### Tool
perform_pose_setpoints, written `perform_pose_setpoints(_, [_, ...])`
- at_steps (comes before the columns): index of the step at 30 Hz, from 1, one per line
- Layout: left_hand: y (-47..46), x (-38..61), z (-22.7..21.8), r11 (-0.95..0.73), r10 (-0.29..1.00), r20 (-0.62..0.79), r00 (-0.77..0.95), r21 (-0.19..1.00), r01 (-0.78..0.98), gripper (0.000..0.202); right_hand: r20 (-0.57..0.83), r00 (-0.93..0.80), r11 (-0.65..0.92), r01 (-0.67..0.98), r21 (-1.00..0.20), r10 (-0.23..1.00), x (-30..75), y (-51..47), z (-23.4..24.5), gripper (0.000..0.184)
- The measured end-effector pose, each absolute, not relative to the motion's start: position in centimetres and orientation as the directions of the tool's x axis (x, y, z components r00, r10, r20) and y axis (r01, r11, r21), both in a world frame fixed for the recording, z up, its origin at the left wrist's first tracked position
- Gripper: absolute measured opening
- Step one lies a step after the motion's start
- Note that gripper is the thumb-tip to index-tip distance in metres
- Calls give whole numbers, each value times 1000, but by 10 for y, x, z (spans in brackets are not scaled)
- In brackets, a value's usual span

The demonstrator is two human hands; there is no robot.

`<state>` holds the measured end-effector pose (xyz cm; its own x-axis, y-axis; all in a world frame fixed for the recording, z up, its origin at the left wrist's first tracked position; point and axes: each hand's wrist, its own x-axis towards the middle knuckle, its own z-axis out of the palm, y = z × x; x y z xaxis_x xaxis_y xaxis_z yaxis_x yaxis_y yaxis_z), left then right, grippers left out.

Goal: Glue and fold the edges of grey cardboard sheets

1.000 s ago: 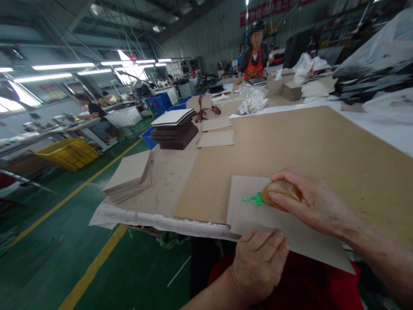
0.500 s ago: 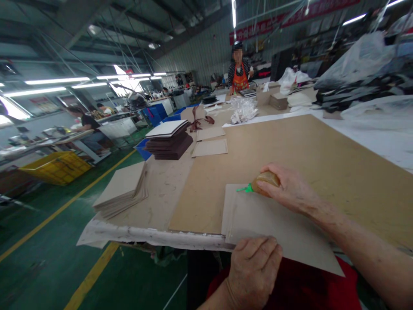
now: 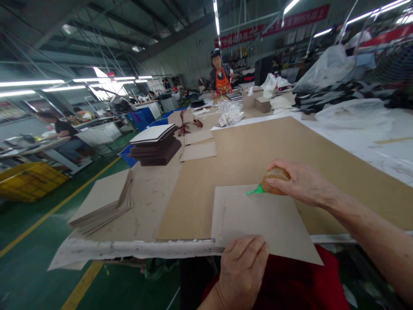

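My right hand [image 3: 300, 185] is wrapped round an amber squeeze bottle [image 3: 278, 174], tilted so that its green nozzle [image 3: 256, 190] points left. The nozzle tip is at the surface of a grey-beige cardboard sheet [image 3: 258, 219], near its far edge. A thin shiny line runs left from the tip, and another lies along the sheet's left side. My left hand [image 3: 243, 269] grips the sheet's near edge with fingers folded together; its thumb is hidden. The sheet overhangs the table's front edge at the right.
A fanned stack of cardboard sheets [image 3: 103, 200] lies at the table's left. Behind it stands a dark brown stack [image 3: 155, 150] topped with white boards [image 3: 153, 134]. Two flat panels [image 3: 198, 151] lie beside that. Across the table stands a person in an orange apron [image 3: 222, 82]. Crumpled clear plastic [image 3: 231, 113] lies farther back.
My right hand has moved the bottle rightward along the sheet's far edge, and a thin line shows behind the nozzle. My left hand keeps its grip. The whole view has shifted slightly.
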<state>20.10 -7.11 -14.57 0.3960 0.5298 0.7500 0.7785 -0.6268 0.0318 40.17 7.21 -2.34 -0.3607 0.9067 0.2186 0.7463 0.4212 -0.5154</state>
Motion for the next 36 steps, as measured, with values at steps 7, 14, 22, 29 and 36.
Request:
perform_pose_setpoints(7, [-69, 199, -150, -644, 512, 752, 415, 17, 764, 30, 154, -245, 290, 815, -502, 957, 445, 68, -22, 35])
perform_pose_setpoints(14, [-68, 200, -145, -649, 510, 751, 419, 16, 761, 31, 111, -148, 185, 829, -527, 983, 478, 62, -25, 42])
perform_pose_setpoints(22, [-68, 200, -145, -652, 504, 761, 407, 27, 758, 29, 142, -256, 288, 738, -610, 956, 428, 69, -32, 33])
perform_pose_setpoints(29, [-67, 200, -143, -653, 520, 739, 429, 19, 757, 30, 223, -373, 421, 622, -660, 901, 361, 80, -38, 18])
perform_pose_setpoints(36, [-66, 198, -148, -655, 518, 740, 429, 21, 755, 28, 159, -368, 385, 697, -604, 916, 396, 80, -25, 21])
